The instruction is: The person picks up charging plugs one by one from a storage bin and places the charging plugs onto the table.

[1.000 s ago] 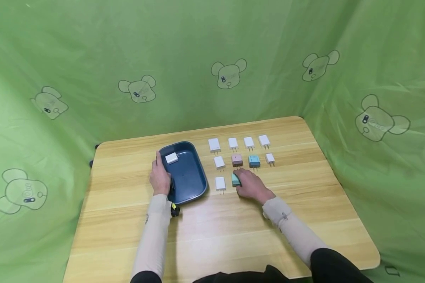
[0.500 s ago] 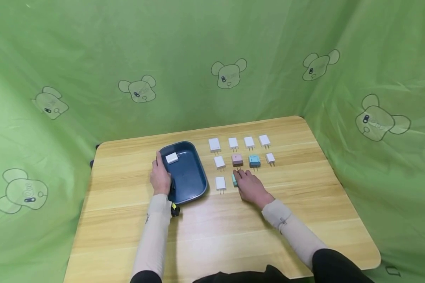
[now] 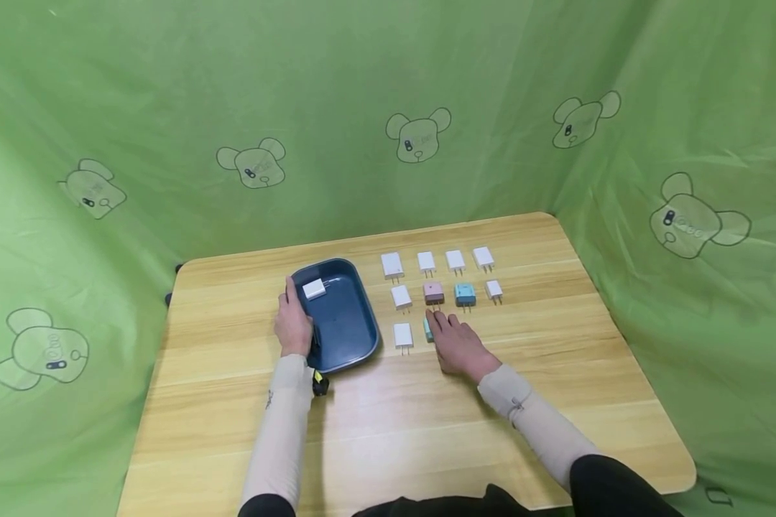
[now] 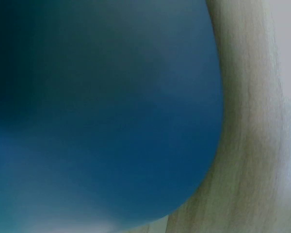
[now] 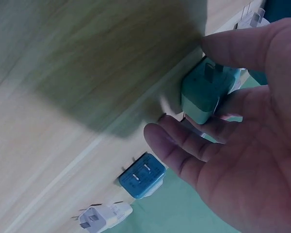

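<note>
My left hand [image 3: 293,323] holds the left side of a dark blue tray [image 3: 373,324], one finger lying along the rim. In the left wrist view the tray's blue wall [image 4: 150,121] fills most of the picture, and the hand is out of sight. A white charger plug [image 3: 313,289] lies in the tray's far left corner. On the table, my right hand [image 3: 458,343] pinches a mint-green charger plug [image 5: 203,92] between thumb and fingers. Its prongs show beside the thumb in the right wrist view. From the head, the fingers cover most of that plug.
Several white charger plugs, such as this white plug [image 3: 403,335], stand in rows on the wooden table [image 3: 388,438]. A pink plug [image 3: 433,292] and a blue plug [image 3: 465,294] are in the middle row. Green curtain [image 3: 336,187] surrounds the table's far sides.
My right hand has shifted slightly and now covers more of the mint-green plug. The left hand and the tray look the same.
</note>
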Tool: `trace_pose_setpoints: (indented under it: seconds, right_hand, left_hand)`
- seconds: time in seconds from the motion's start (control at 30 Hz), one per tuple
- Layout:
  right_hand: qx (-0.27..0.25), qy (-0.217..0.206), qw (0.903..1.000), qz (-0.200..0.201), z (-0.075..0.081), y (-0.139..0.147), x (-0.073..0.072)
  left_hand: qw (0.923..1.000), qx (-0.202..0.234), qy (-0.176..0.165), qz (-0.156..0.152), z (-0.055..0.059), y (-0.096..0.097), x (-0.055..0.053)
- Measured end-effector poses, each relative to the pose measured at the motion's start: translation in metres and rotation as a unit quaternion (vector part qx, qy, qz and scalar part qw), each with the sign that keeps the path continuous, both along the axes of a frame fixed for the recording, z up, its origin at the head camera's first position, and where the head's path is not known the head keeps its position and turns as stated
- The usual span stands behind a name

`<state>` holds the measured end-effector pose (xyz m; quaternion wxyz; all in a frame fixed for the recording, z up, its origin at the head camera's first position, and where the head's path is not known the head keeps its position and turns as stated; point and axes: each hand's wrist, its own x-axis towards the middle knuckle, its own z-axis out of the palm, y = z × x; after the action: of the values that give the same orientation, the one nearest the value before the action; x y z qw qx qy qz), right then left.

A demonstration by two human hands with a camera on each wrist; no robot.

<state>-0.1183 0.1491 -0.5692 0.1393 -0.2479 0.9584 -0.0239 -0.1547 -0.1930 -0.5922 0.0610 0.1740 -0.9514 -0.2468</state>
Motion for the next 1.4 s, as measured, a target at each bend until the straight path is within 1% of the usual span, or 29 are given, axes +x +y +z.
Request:
trace_pose_setpoints:
  seconds: [0.23, 0.37, 0.47, 0.63, 0.8, 0.9, 1.0, 1.13, 1.23, 1.3, 1.4]
  right_hand:
    - [-0.019, -0.033, 0.9991, -0.016, 0.002, 0.000, -0.003]
    - [-0.027, -0.035, 0.9989, -0.017, 0.007, 0.001, -0.006]
    - [-0.042, -0.028, 0.9984, -0.024, 0.018, -0.001, -0.010]
    - [-0.079, -0.003, 0.9965, -0.027, 0.045, -0.012, -0.020]
    - [-0.096, 0.008, 0.9953, -0.008, 0.064, -0.032, -0.033]
    - [-0.109, 0.008, 0.9940, 0.005, 0.071, -0.049, -0.041]
    - [-0.127, -0.004, 0.9917, 0.019, 0.077, -0.068, -0.047]
    - [-0.148, -0.027, 0.9881, 0.032, 0.080, -0.093, -0.052]
    - [-0.153, -0.040, 0.9862, 0.048, 0.080, -0.110, -0.054]
    - [-0.152, -0.049, 0.9852, 0.061, 0.081, -0.120, -0.054]
    - [-0.131, -0.049, 0.9864, 0.087, 0.079, -0.135, -0.053]
  left_hand:
    - [0.9999, 0.004, 0.012, 0.007, -0.003, 0.000, 0.000]
    - [0.9996, 0.010, 0.021, 0.016, -0.003, 0.000, 0.000]
    - [0.9994, 0.016, 0.022, 0.022, -0.002, 0.001, -0.001]
    - [0.9992, 0.020, 0.007, 0.035, -0.001, 0.001, -0.002]
    - [0.9991, 0.017, -0.006, 0.038, 0.000, 0.001, -0.003]
    - [0.9990, 0.026, -0.012, 0.036, 0.001, 0.001, -0.004]
    - [0.9983, 0.042, -0.020, 0.036, 0.003, 0.001, -0.004]
    - [0.9969, 0.055, -0.037, 0.041, 0.004, 0.001, -0.005]
    - [0.9959, 0.063, -0.048, 0.044, 0.005, -0.001, -0.005]
    - [0.9951, 0.073, -0.051, 0.045, 0.005, -0.002, -0.005]
    - [0.9932, 0.092, -0.055, 0.046, 0.006, -0.003, -0.004]
